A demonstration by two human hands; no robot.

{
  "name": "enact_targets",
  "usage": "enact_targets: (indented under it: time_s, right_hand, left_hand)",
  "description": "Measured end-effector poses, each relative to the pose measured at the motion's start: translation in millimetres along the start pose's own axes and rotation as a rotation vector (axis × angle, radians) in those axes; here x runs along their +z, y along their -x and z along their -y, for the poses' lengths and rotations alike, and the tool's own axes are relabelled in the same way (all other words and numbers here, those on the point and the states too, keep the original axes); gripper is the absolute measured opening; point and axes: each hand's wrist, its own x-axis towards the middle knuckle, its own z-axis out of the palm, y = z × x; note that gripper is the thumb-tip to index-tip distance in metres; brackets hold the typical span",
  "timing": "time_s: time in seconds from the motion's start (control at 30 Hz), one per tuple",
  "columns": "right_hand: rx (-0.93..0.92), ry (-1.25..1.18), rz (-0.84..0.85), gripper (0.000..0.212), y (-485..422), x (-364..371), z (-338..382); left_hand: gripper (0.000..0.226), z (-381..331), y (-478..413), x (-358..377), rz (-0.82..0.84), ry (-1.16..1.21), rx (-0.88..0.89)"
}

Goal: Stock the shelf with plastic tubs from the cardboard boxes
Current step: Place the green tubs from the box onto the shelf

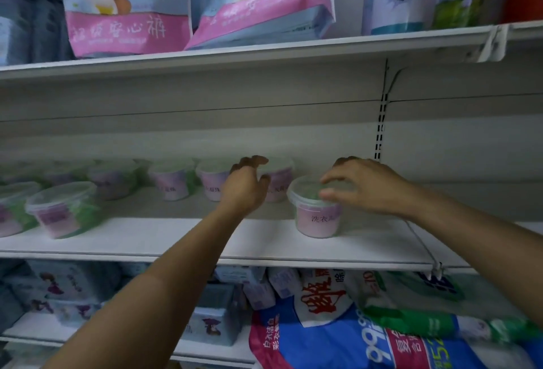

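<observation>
Left forearm [164, 277], hand [245, 189] (curled) on tub [279, 182]

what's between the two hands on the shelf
Head view: a back-row tub by the left hand, then the near tub under the right hand.

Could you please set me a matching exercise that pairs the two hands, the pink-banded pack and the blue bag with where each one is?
Things:
1. left hand
2. right hand
3. pink-banded pack
4. blue bag

Places:
A. on the top shelf
B. over the lid of the front tub
C. below the tub shelf
D. at a back-row tub

Pairs: 1-D, 2-B, 3-A, 4-C.
</observation>
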Motion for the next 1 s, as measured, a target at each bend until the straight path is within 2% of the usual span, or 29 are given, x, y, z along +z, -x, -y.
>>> enact_targets:
  time_s: [0.1, 0.23, 0.47, 0.73, 0.83, 0.9, 1.0]
  right_hand:
    - [-0.075, 0.222, 0.033, 0.050, -5, 15, 12]
    - [-0.005, 0.183, 0.027, 0.042, -16, 23, -7]
    - [0.175, 0.091, 0.097, 0.044, -44, 35, -38]
    - [0.211, 0.105, 0.060, 0.042, -67, 48, -49]
    - [0.219, 0.148, 0.099, 0.045, -68, 47, -48]
    - [0.248, 0.164, 0.112, 0.049, -67, 45, -40]
    - [0.235, 0.140, 0.006, 0.051, -61, 42, -16]
  left_hand:
    - [0.053, 1, -12, 8, 0.166, -0.243, 0.127]
    - [0.055, 5, -20, 12, 0.291, -0.325, 0.097]
    - [0.059, 17, -18, 16, 0.257, -0.214, 0.122]
    - [0.057, 17, -30, 18, 0.240, -0.202, 0.095]
    - [0.060, 18, -28, 14, 0.264, -0.221, 0.095]
    - [0.060, 21, -20, 6, 0.231, -0.222, 0.098]
    - [0.055, 25, 5, -17, 0.089, -0.265, 0.107]
